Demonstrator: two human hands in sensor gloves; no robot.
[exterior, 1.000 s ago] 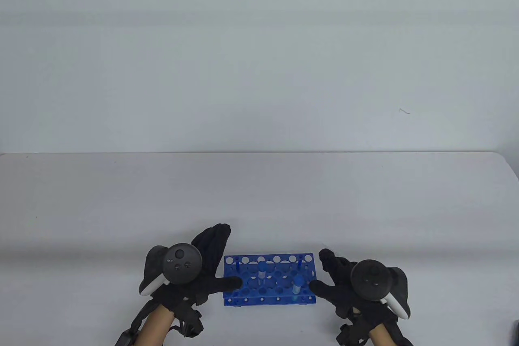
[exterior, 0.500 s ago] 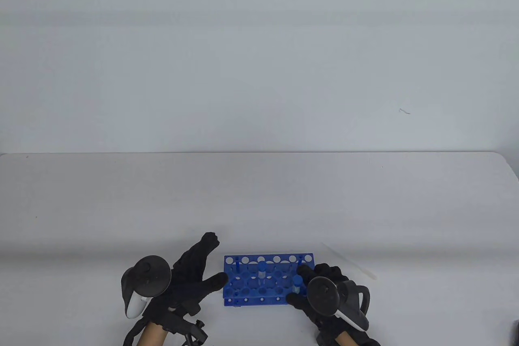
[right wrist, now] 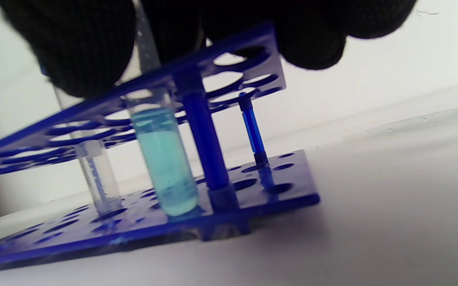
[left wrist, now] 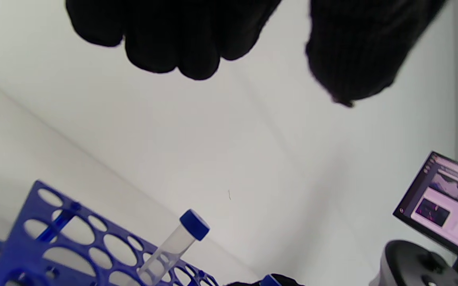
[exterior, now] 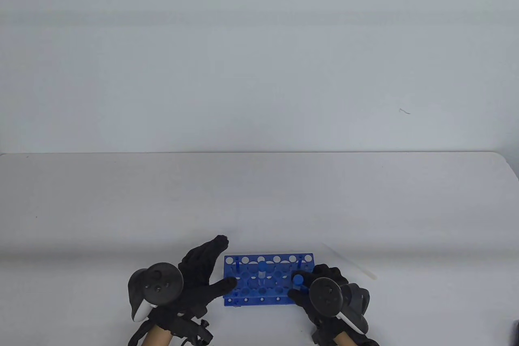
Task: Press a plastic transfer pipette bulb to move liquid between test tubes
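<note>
A blue tube rack (exterior: 247, 297) stands near the table's front edge. It holds an empty clear tube with a blue cap (exterior: 262, 269) in the middle and a capped tube of teal liquid (right wrist: 163, 167) at its right end. My right hand (exterior: 299, 286) grips the teal tube's top just under its blue cap (exterior: 299, 279), thumb and fingers on either side. My left hand (exterior: 224, 263) is open beside the rack's left end, its thumb touching the rack's edge. In the left wrist view the fingers (left wrist: 173, 43) hold nothing. A clear pipette (exterior: 350, 261) lies on the table right of the rack.
A monitor (left wrist: 443, 206) stands off to the right in the left wrist view. The rack has many unfilled holes and blue corner posts (right wrist: 203, 135). The white table (exterior: 259, 200) stretches far behind the rack.
My right hand moved left from beside the rack onto its right end and closed on the teal tube, uncovering the pipette. My left hand drew back left, then returned its thumb to the rack.
</note>
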